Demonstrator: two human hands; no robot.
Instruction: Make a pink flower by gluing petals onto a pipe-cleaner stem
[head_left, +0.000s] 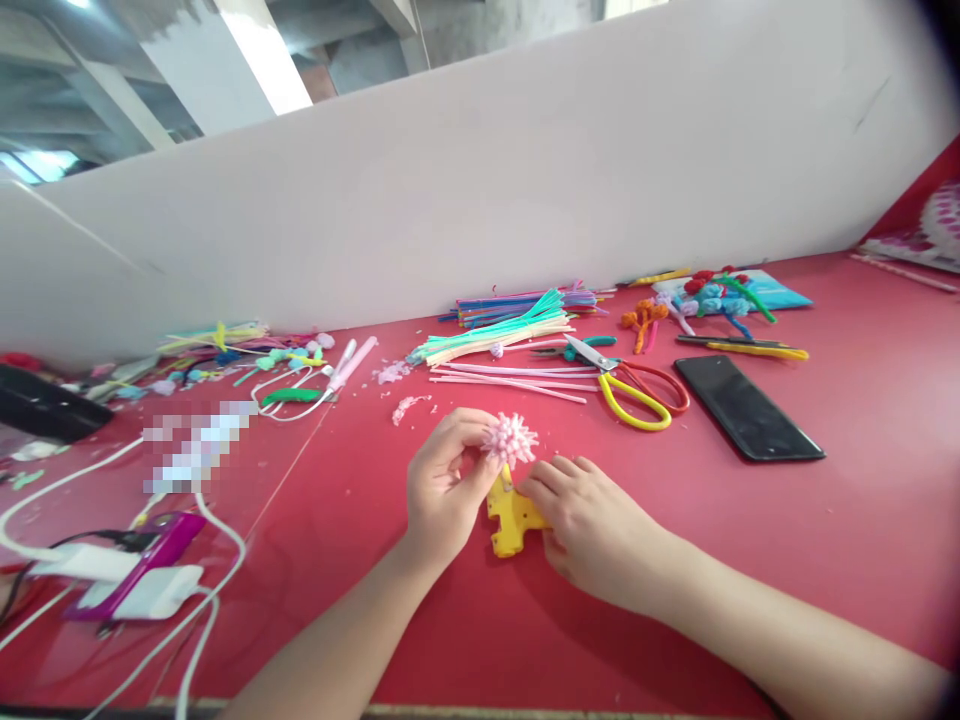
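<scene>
Between the thumb and fingers of my left hand [450, 485] is a spiky pink pipe-cleaner flower [510, 440], its tips fanned out into a ball. My right hand [600, 525] is wrapped around the handle of a yellow glue gun [511, 520]. The gun's nozzle points up at the underside of the flower, close against it; whether the two touch I cannot tell. Beyond my hands lie pink pipe cleaners [517, 375], and scissors [626, 385] with one yellow and one red handle.
Bundled pipe cleaners [502, 335] lie at the back, near teal-handled pliers [592, 343]. A black phone [746, 405] and knotted pipe-cleaner pieces [716, 300] are to the right. White cables [232, 535] and a purple-and-white power strip [142, 575] occupy the left. A white partition [525, 170] stands behind.
</scene>
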